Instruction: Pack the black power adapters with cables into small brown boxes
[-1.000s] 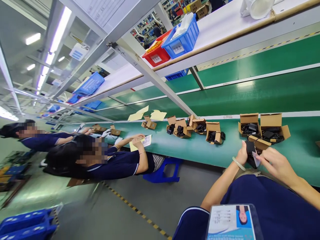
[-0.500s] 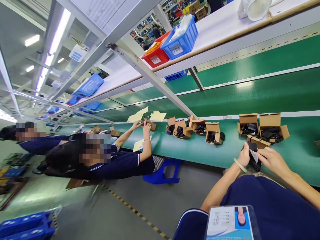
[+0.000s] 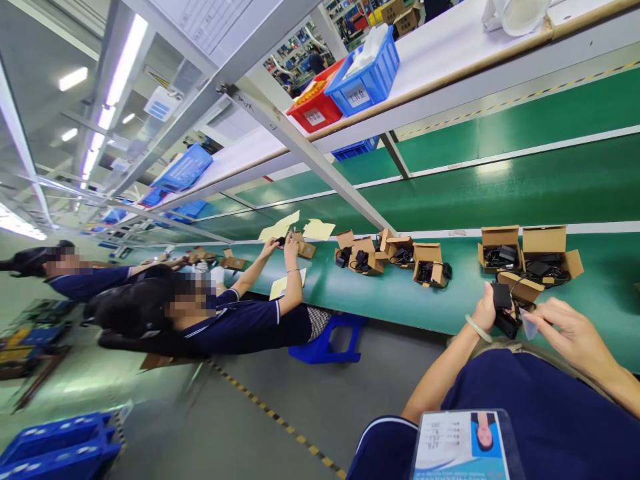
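Note:
My left hand [image 3: 485,308], with a pale bangle on the wrist, grips a black power adapter [image 3: 504,309] at the near edge of the green conveyor belt [image 3: 450,300]. My right hand [image 3: 563,329] pinches a small clear film or label [image 3: 528,327] just right of the adapter, other fingers spread. An open brown cardboard box [image 3: 523,287] lies on the belt right behind the adapter. Two more open boxes with black adapters and cables, one [image 3: 499,248] and another [image 3: 549,257], stand behind it.
Several open boxes [image 3: 390,257] with black parts sit along the belt to the left. A co-worker [image 3: 235,320] reaches for a box further down; another sits beyond. Red [image 3: 315,107] and blue [image 3: 365,80] bins stand on the upper shelf. A blue stool [image 3: 327,340] stands below the belt.
My right hand has pulled away to the right with the film pinched in its fingers. The co-worker's hands stay stretched out at a box on the belt.

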### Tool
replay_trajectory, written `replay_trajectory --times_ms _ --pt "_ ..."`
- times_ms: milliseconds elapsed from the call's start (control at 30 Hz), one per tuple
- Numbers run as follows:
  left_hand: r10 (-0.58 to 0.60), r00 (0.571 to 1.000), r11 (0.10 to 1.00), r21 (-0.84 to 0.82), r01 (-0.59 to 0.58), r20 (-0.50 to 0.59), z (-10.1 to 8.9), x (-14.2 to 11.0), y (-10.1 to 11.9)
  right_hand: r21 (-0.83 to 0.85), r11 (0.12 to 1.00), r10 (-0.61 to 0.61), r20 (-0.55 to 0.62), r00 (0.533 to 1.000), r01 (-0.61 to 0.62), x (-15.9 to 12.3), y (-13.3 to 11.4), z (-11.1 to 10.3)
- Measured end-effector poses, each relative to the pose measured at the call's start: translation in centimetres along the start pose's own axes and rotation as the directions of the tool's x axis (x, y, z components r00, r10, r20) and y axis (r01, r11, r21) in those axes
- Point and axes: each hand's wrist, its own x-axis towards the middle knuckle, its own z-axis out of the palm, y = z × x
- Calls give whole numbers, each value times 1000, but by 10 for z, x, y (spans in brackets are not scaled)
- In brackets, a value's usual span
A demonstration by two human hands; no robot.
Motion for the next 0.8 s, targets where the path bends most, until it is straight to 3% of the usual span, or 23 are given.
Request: replay_trajectory --times_ms 167,367,533,700,800 --pt "21 1000 997 73 -20 -6 3 -8 8 -48 995 88 92 992 -84 8 9 8" --pt "90 995 986 134 -95 43 4 -16 19 13 1000 10 45 999 -10 4 -4 7" --pt "86 995 989 120 -90 41 5 -14 18 -66 997 55 54 997 -51 4 -2 7" --pt "3 1000 999 44 -2 -8 8 -8 11 38 996 80 -19 997 -80 3 1 -8" --pt "22 1000 1000 -9 -22 -11 9 -6 8 -1 997 77 20 997 -77 6 5 -6"
